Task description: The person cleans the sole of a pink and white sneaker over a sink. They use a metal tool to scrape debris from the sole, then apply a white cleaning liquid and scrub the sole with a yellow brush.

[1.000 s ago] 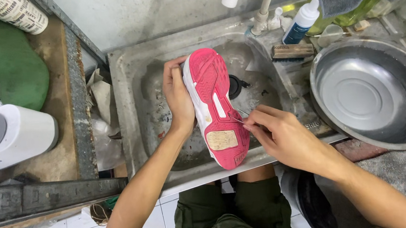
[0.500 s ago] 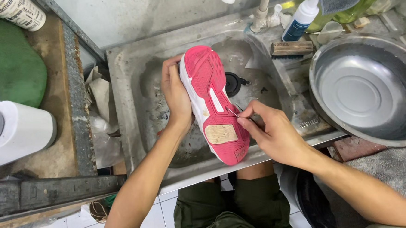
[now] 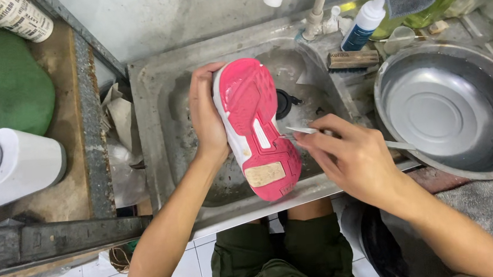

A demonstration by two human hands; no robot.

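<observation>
Over steel sink (image 3: 160,103), pink shoe (image 3: 257,126) (sole up), both hands

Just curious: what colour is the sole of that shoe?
Bright pink sole, with a tan heel patch; head view.

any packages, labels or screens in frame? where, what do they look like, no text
Squeeze bottle: behind the sink, upright, white with a dark blue label.
Cylindrical container: top left corner, lying on its side, white with dense dark print.
Scrub brush: sink's back right rim, wooden block with a small printed mark.
No screens.
</observation>
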